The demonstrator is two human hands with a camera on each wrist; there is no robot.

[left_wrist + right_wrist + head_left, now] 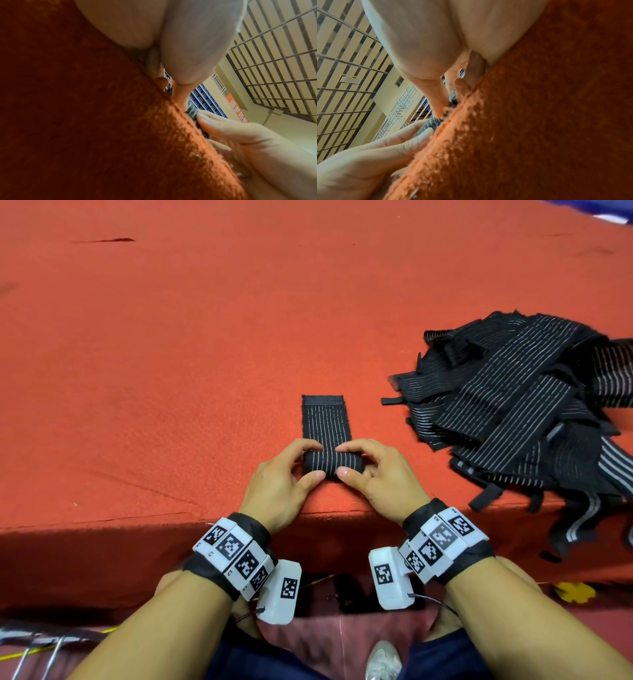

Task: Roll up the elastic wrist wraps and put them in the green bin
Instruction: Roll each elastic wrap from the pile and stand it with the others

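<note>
Wrap (pixel 327 440): black ribbed elastic with thin white stripes, near end wound into a tight cylinder, far end flat on the bench (pixel 171 371) with a stitched hem. Left hand (pixel 284 477) and right hand (pixel 376 474): each pinches one end of the roll, thumb toward the person. Bench: coarse orange-red felt. Pile (pixel 524 412): loose matching wraps heaped at the right, some hanging over the edge.

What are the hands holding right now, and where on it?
Both hands grip one wrist wrap by its rolled-up near end: the left hand pinches the roll's left end, the right hand its right end.
</note>
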